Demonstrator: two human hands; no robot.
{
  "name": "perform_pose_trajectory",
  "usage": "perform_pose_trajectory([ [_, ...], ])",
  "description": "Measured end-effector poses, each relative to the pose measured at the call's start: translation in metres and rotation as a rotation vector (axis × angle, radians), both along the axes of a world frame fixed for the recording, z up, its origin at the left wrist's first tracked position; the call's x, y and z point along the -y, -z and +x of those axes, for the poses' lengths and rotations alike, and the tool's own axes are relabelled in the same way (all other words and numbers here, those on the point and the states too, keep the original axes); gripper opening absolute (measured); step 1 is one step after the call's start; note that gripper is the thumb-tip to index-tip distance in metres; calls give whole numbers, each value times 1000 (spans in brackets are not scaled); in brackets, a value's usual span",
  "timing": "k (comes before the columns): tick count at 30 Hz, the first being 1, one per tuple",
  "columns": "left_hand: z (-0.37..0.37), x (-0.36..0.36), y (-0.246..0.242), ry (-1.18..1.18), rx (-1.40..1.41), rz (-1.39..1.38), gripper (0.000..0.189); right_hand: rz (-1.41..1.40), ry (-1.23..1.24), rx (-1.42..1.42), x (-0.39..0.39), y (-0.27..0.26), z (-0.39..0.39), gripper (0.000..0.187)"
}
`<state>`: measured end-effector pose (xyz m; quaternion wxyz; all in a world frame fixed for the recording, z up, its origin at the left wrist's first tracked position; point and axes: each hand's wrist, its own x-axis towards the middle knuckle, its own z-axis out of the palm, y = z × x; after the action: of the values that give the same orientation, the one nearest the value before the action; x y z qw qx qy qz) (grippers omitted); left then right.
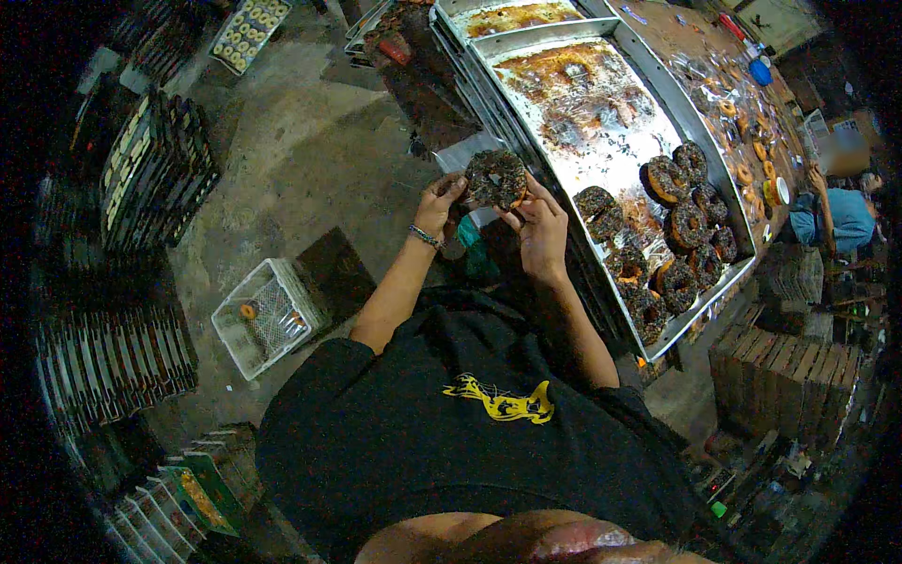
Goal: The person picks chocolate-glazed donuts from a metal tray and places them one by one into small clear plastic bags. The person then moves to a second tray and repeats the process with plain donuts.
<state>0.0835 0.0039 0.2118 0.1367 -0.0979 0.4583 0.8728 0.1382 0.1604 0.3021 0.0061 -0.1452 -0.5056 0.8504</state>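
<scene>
Up in front of my chest is a ring doughnut (480, 185) with dark chocolate coating and sprinkles. My left hand (438, 204) pinches at its left edge, while my right hand (544, 229) grips its right side between thumb and fingers. Clear plastic film (451, 154) shows behind the doughnut; whether it wraps the doughnut I cannot tell. Just right of my right hand, a metal tray (606, 113) smeared with brown glaze holds several more chocolate doughnuts (687, 225), piled at its near end.
A white plastic crate (264, 317) with a few doughnuts inside stands on the floor to the left. Racks of stacked trays (151, 176) line the far left. Beyond the tray, a table (705, 67) bears bagged doughnuts (761, 151). Another person (831, 218) is at the far right.
</scene>
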Motion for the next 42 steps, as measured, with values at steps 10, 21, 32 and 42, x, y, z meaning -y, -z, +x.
perform_pose_trajectory([
  [10, -30, 8, -13, 350, -20, 316, 27, 323, -103, -69, 23, -16, -34, 39],
  [21, -85, 29, 98, 731, -251, -1151, 59, 281, 466, -616, -111, -121, -222, 51],
  [32, -118, 41, 221, 1023, -927, -1384, 46, 1567, 294, 898, -297, -32, -104, 88],
  [42, -93, -2, 107, 1281, -744, -1626, 36, 1675, -14, 518, -244, 3, -106, 82],
])
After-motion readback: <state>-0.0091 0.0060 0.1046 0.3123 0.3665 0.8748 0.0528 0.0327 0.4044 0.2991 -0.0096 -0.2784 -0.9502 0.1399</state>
